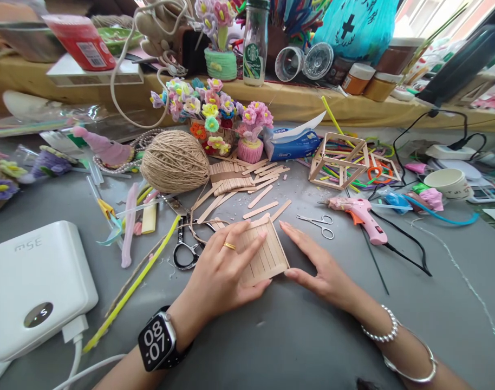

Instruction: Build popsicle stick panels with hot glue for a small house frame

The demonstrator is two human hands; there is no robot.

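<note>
A square panel of pale craft sticks [260, 250] lies on the grey table, with strips along its edges. My left hand [227, 259], wearing a gold ring, reaches over the panel's left part and steadies it; its index finger lies on top and its thumb is at the near edge. To the right of the panel, my right hand [323, 265] is open, thumb and fingers apart, thumb tip by the near right corner. Loose craft sticks [260, 209] lie just beyond. Black-handled scissors [185, 253] are partly behind my left hand, and small silver scissors [318, 222] lie beyond my right.
A pink glue gun [363, 216] with a black cord lies at right, near a craft-stick frame [340, 161]. At back left sits a twine ball [175, 161]. A white power bank [42, 290] stands at left beside a yellow pipe cleaner [134, 284]. Behind runs a cluttered ledge [304, 100].
</note>
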